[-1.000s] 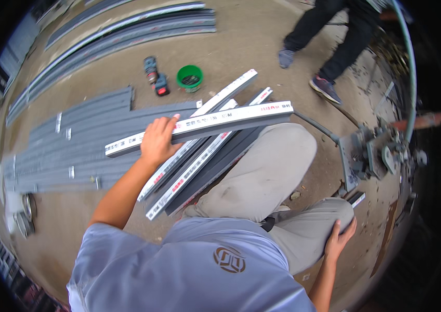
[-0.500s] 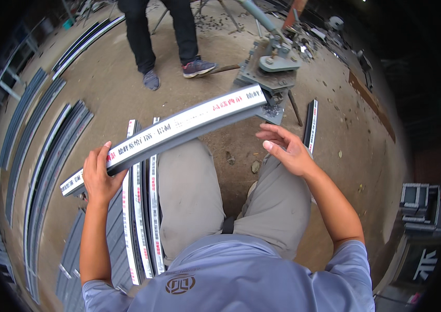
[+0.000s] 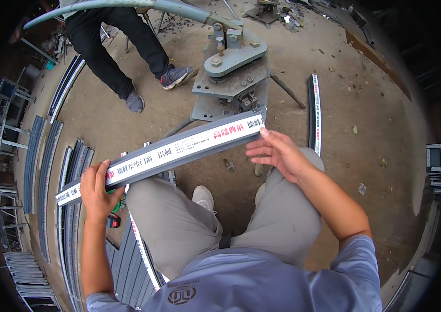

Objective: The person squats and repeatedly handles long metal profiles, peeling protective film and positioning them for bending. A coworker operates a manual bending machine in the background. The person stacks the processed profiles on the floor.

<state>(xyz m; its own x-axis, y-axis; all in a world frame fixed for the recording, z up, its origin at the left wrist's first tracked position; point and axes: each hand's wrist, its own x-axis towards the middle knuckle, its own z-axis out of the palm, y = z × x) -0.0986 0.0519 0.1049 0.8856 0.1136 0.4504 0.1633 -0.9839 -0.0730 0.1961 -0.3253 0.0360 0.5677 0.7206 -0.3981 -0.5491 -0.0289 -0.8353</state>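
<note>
A long grey metal profile with a white printed film strip lies slantwise in front of me, its right end higher. My left hand is closed around it near its left end, fingers over the top edge and thumb below. At the other end, my right hand has its thumb on the white film and its fingers beneath the lower edge. Just beyond that right end stands a grey punch press with bolted plates and a long lever. The end's contact with the press's lower plate cannot be made out.
Profiles lie in rows on the floor at left, and more beside my left leg. Another profile lies right of the press. A person's legs are at the far left. A red-and-black tool shows below my left hand.
My right hand has come up to the profile's right end; it was apart from it before. The view has shifted, and the press and its lever now show more fully.
</note>
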